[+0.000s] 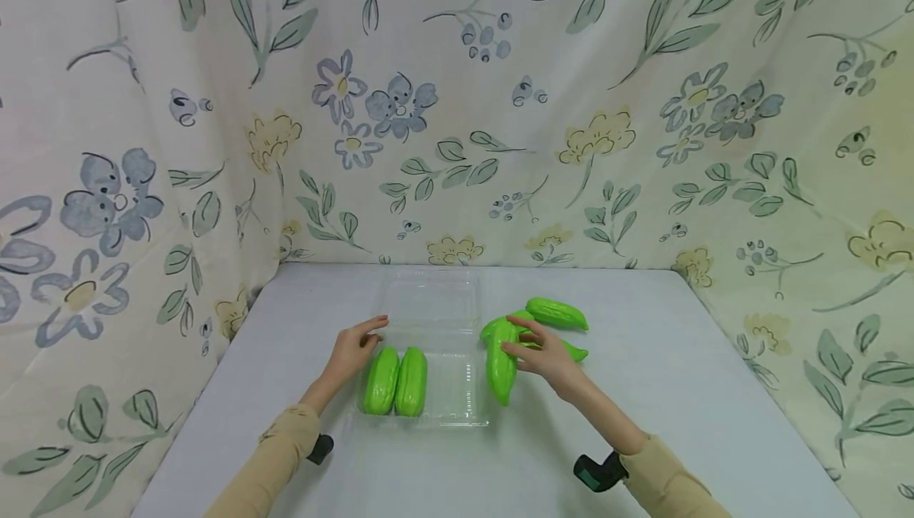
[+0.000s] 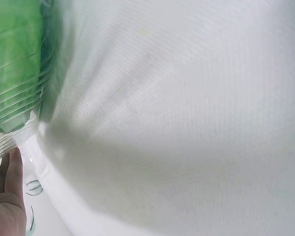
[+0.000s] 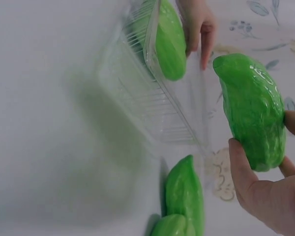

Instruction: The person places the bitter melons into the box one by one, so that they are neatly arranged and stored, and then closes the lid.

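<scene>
The right hand (image 1: 546,355) pinches a green vegetable (image 1: 501,375) in its fingertips, just right of the head view's centre, beside a clear container (image 1: 448,391). The left hand (image 1: 355,350) is at its left edge — gripping or not, I cannot tell. Two more vegetables (image 1: 411,383) lie inside, lower centre — others (image 1: 557,313) right of it.

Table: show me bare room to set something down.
Bare: the table left of the left hand, right of the loose vegetables, and in front of the clear container, whose right side is free. Crowded: beyond its right edge, where the right hand holds another vegetable.
</scene>
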Tool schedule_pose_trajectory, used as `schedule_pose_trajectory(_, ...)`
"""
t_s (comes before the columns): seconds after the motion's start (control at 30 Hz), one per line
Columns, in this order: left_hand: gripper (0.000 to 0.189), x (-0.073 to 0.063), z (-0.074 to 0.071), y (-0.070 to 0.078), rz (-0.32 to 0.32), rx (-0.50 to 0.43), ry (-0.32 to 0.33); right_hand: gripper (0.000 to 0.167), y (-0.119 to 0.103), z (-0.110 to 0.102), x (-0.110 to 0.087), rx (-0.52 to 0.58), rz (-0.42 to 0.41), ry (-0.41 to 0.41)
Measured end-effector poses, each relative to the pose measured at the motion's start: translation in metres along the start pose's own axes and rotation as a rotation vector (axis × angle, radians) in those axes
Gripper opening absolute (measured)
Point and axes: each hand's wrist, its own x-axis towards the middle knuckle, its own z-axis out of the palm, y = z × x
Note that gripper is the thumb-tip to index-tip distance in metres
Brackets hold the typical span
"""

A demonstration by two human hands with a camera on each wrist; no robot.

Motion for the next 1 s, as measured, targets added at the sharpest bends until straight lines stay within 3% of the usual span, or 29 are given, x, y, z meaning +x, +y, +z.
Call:
schedule_pose_trajectory(0.63,0.041,0.0,-0.002,0.002,-0.041,0.029,-0.014,0.059,-0.008,0.017,0.008,0.086,-0.027,-0.033)
schedule_pose_trajectory(1.0,0.04,0.001,-0.001,-0.001,-0.023,0.055,-0.018,0.058,-0.01,0.029,0.013,0.119,-0.025,-0.02)
